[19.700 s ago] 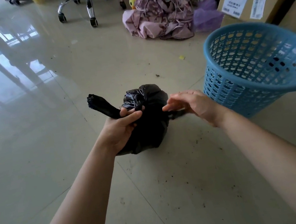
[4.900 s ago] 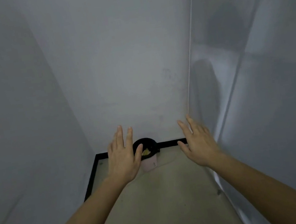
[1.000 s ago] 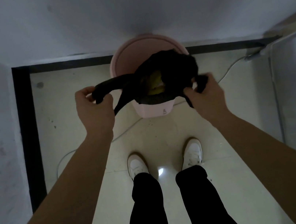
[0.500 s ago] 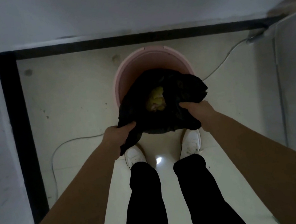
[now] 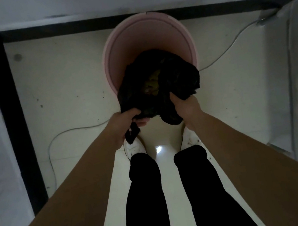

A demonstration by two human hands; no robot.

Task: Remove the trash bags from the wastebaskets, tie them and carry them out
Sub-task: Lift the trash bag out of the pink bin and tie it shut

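Bag removal looks nearly done: my left hand [image 5: 124,124] and right hand [image 5: 186,107] each clench a bunch of rim on the black trash bag [image 5: 175,77], which hangs just beyond them, above the pink wastebasket [image 5: 144,34]. Its mouth gapes untied; tying and carrying out remain.

No legible text, label, brand, number or sign in dim view. Nothing readable on round pink plastic wastebasket [image 5: 144,38], nor on crumpled black plastic trash bag [image 5: 177,73].
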